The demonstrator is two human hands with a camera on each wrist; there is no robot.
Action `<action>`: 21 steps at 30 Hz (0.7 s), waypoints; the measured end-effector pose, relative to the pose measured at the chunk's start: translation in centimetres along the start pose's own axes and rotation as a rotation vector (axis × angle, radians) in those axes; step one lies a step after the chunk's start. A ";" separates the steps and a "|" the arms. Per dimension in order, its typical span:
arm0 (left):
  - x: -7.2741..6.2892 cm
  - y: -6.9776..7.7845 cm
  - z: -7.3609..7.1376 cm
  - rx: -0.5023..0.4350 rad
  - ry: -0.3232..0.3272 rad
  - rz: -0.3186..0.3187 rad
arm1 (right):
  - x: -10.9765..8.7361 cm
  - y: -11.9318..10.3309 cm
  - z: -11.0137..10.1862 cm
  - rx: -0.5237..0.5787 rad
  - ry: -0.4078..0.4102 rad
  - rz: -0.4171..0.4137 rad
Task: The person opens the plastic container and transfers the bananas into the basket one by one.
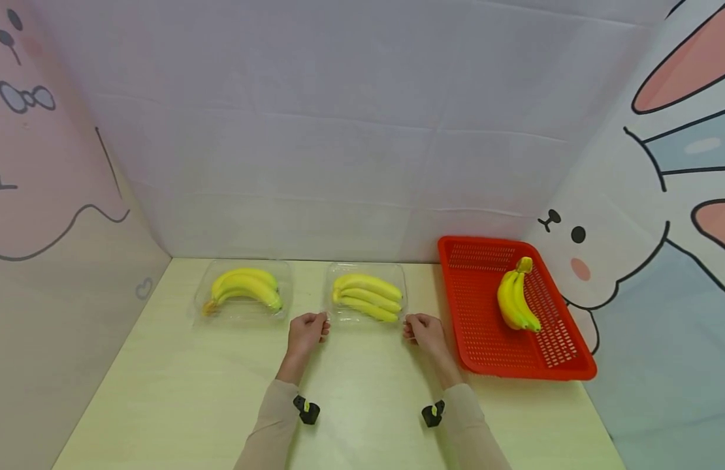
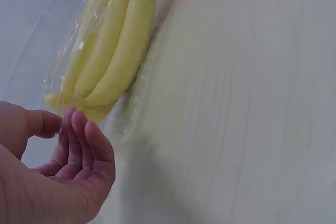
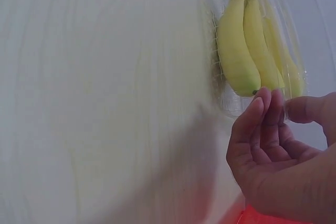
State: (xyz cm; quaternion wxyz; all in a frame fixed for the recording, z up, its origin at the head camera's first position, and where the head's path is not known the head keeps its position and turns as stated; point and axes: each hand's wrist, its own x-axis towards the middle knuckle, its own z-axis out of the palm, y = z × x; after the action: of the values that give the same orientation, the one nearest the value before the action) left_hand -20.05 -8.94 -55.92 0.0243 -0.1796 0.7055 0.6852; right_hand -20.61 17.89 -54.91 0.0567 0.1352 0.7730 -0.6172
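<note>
A clear plastic container (image 1: 367, 268) with a bunch of bananas (image 1: 368, 297) in it lies near the back of the table. At its front left corner my left hand (image 1: 307, 331) pinches the thin plastic edge between thumb and fingertips. My right hand (image 1: 427, 334) pinches the edge at the front right corner in the same way. In the left wrist view, the left hand (image 2: 63, 166) has its curled fingers just below the bananas (image 2: 121, 51). The right wrist view has the right hand (image 3: 283, 156) by the banana tips. Whether the lid is fully closed is hard to tell.
To the left sits another clear container (image 1: 200, 287) with bananas (image 1: 245, 287) inside. On the right, a red plastic basket (image 1: 465, 326) holds a bunch of bananas (image 1: 515, 300). A white cloth wall (image 1: 315, 163) rises behind the pale wooden table (image 1: 162, 391).
</note>
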 end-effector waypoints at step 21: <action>-1.4 -0.3 -0.1 -0.004 0.019 -0.024 | -1.2 0.5 0.1 -0.020 0.001 0.015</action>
State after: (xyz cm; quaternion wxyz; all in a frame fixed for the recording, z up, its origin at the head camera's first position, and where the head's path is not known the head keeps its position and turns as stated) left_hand -18.61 -8.72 -55.77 0.0253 -0.1946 0.7021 0.6846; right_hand -19.30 17.74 -55.08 0.0621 0.1407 0.7783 -0.6087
